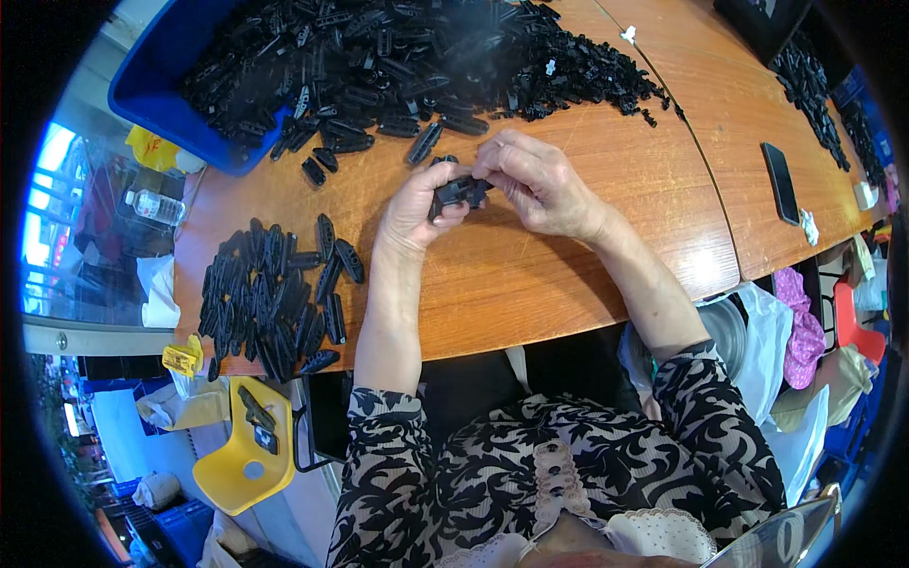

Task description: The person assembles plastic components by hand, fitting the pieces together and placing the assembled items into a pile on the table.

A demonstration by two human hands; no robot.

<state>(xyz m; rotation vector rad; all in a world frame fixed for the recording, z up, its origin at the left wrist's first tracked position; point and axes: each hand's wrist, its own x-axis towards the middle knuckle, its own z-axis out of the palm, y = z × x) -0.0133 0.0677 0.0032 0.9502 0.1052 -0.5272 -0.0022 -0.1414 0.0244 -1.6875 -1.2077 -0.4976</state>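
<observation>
Over the middle of the wooden table, my left hand (416, 204) is closed around a black plastic part (454, 194) and holds it above the tabletop. My right hand (540, 180) meets it from the right, its thumb and fingers pinched at the part's right end. Whatever small piece those fingertips may hold is hidden. Just beyond the hands lie loose long black plastic parts (425, 143). Left of my left forearm spreads a pile of similar long black parts (275, 298).
A large heap of black parts (379, 66) covers the table's far side, beside a blue bin (151, 104) at the far left. Smaller black pieces (606, 80) lie right of it. A phone (780, 183) rests at the right. A yellow chair (248, 464) stands at lower left.
</observation>
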